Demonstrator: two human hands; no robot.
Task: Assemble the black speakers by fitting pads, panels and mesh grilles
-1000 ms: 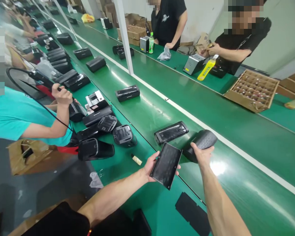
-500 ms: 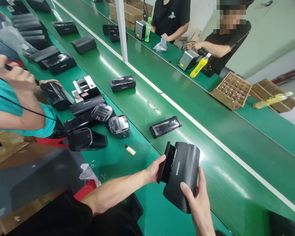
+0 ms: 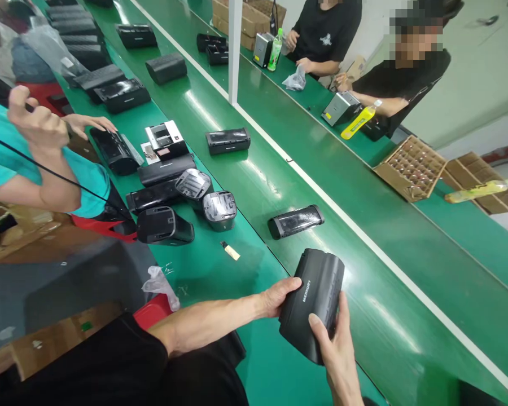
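Between my two hands is a black plastic casing (image 3: 315,304) with MERKURY printed on its face, held tilted above the green bench edge. My left hand (image 3: 279,296) grips its left side, thumb on the front face and fingers hidden behind. At the lower right, my right hand (image 3: 336,338) is wrapped round the casing, thumb across the front. The casing's left side looks closed. Just beyond it, a similar black unit with a glossy front (image 3: 296,221) lies on the green belt.
Several black units (image 3: 165,225) stand at the left, near a small cream-handled tool (image 3: 230,250). A co-worker in a teal shirt (image 3: 21,163) handles another unit. Across the belt are two people in black, a divided carton (image 3: 410,166) and a yellow bottle (image 3: 361,120). A white post (image 3: 233,56) rises mid-bench.
The panel my left hand held partly out from the casing's left side now sits against it. My left hand has moved right with it. The view has shifted slightly.
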